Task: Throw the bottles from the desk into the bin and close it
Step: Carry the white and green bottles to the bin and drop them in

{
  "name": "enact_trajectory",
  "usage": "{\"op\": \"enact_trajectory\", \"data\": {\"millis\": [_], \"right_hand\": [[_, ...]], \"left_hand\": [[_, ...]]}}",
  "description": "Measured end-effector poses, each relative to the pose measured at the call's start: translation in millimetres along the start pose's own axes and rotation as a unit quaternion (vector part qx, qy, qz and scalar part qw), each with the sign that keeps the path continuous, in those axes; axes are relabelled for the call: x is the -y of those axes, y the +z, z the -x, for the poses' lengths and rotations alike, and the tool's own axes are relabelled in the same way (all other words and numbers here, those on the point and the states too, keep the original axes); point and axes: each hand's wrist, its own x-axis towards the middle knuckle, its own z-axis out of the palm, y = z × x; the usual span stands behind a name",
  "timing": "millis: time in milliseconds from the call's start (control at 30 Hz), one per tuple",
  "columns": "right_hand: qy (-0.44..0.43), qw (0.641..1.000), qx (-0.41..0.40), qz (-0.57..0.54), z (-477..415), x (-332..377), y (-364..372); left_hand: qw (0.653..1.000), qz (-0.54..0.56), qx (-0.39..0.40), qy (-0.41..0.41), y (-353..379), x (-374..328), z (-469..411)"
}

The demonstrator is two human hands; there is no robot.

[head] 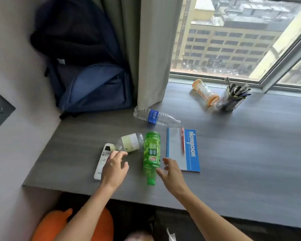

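Observation:
Several bottles lie on their sides on the grey desk (pixel 233 153). A green bottle (pixel 151 155) lies near the front edge, its cap toward me. Left of it lies a clear bottle with a pale yellow label (pixel 129 142), neck to the left. Farther back is a clear water bottle with a blue label (pixel 155 117). An orange-capped bottle (pixel 205 92) rests by the window. My left hand (pixel 114 168) is open, fingertips just short of the pale-label bottle's neck. My right hand (pixel 170 173) is open, fingers beside the green bottle's lower part. No bin is in view.
A white remote (pixel 102 161) lies partly under my left hand. A blue notebook (pixel 183 150) with a red pen (pixel 182 140) sits right of the green bottle. A pen holder (pixel 232 100) stands by the window. A dark backpack (pixel 80 63) leans in the corner beside a curtain (pixel 155 49).

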Motion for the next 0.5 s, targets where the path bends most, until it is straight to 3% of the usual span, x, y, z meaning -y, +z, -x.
{"op": "enact_trajectory", "data": {"millis": [233, 500], "right_hand": [[0.043, 0.998, -0.005, 0.045, -39.9, 11.5, 17.7], [0.104, 0.994, 0.037, 0.019, -66.0, 12.5, 32.2]], "left_hand": [[0.992, -0.125, 0.008, 0.022, -3.6, 1.9, -62.4], [0.958, -0.249, 0.143, 0.015, 19.3, 3.4, -97.5]]}}
